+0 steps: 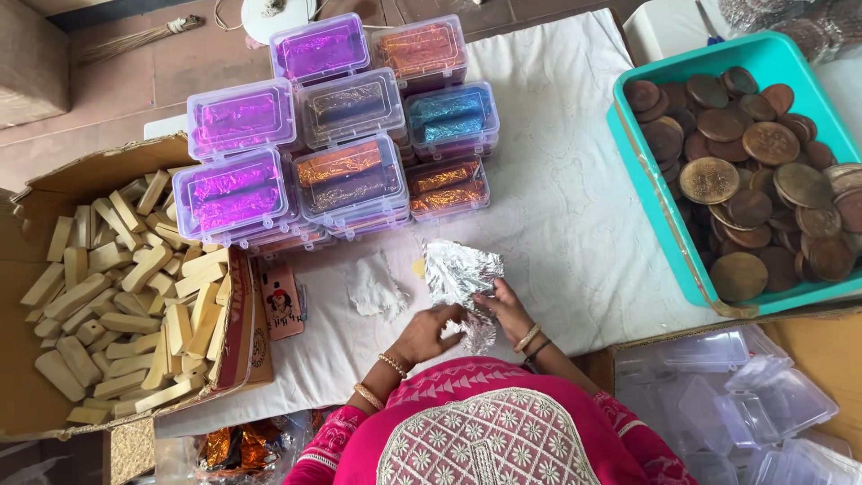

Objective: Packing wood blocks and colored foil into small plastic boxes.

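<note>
Both hands work at the near edge of the white cloth (557, 207) that covers the worktop. The left hand (429, 330) and the right hand (505, 310) are closed on a sheet of crinkled silver foil (460, 274); the fingers pinch its lower part, where the foil bunches between the two hands, and the upper part stands free and flared above them. Whether a block is already inside the fold cannot be told, since the foil and fingers hide it.

A small wad of white paper (377, 287) lies just left of the hands. At the left edge an open cardboard box (54, 184) holds a heap of pale wooden blocks (126, 296). Toward the far edge, clear plastic cases (346, 108) stand stacked in rows, each with a foil-wrapped bar in purple, orange, blue or dark gold. At the right edge a teal tray (628, 157) holds brown round discs (745, 153), and empty clear cases (745, 395) pile up at the near right corner.

The step in hand looks like wrapping: folding the foil shut around something small. The next move would call for keeping one hand firm on the bundle while the other presses the loose upper flap down without tearing the thin sheet
</note>
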